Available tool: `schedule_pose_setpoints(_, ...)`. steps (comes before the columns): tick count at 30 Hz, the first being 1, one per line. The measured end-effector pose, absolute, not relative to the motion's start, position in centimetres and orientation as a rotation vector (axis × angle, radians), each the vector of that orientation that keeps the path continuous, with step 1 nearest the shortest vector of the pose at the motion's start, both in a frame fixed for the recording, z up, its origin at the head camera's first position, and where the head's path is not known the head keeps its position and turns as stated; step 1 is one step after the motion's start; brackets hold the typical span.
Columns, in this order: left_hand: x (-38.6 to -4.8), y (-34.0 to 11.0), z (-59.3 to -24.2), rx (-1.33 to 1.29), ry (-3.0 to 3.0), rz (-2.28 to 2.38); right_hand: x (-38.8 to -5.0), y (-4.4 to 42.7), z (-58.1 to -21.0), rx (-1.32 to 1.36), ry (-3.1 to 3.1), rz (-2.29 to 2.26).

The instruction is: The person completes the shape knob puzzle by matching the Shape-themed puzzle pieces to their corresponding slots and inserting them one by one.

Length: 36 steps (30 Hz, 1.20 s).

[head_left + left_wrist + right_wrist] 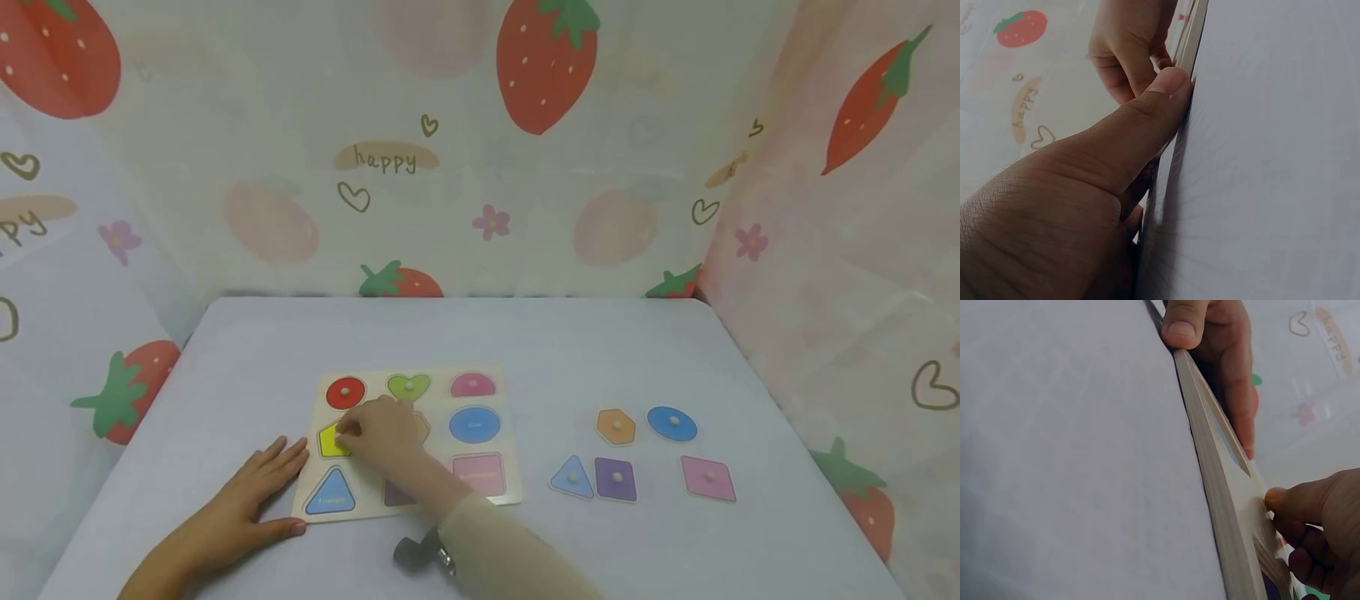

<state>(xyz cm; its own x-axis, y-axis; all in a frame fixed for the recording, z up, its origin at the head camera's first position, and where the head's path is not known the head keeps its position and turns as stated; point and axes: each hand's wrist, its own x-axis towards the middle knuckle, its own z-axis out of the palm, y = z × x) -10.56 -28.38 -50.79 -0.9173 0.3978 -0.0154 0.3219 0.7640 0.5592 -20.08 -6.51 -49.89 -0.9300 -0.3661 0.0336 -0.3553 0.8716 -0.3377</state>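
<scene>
Pentagon [327, 444], yellow, partly beneath the right hand [386, 435]

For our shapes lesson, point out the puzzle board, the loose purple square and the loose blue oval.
Puzzle board [441, 393]: head view, bare surface.
Loose purple square [617, 478]: head view, its knob.
Loose blue oval [674, 422]: head view, its knob.

- Left wrist view, up front?
- Left hand [1063, 194], big and close, with thumb stretched toward upper right. Tip right at the edge of a pale board [1197, 31].
- Much board in sight?
- Only a narrow strip, nearly edge-on.
- Behind the thumb?
- Right hand [1130, 47]. Hangs down from the top, fingers bent. Fingertips partly hidden; can't tell about any hold.
- Right side?
- White tabletop [1279, 150], slanting steeply.
- Left side?
- Pale backdrop [1063, 69], printed with a red strawberry [1021, 29], "happy" lettering [1024, 111] and a heart outline [1042, 136].
</scene>
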Motion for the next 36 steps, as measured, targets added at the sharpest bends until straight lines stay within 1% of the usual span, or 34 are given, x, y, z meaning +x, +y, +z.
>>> schedule_pose_setpoints(21, -10.7, -28.4, -51.1, 0.640, 2.856, 0.878, -20.3, -6.4, -49.7, -0.623, 2.990, -0.614)
schedule_pose_setpoints(30, -10.7, -28.5, -51.4, 0.659, 2.876, 0.856, -20.1, -5.9, -48.1, -0.663, 2.976, -0.590)
schedule_pose_setpoints(36, -10.9, -28.5, -51.7, 0.672, 2.883, 0.858, -19.8, -4.5, -46.8, -0.723, 2.976, -0.645)
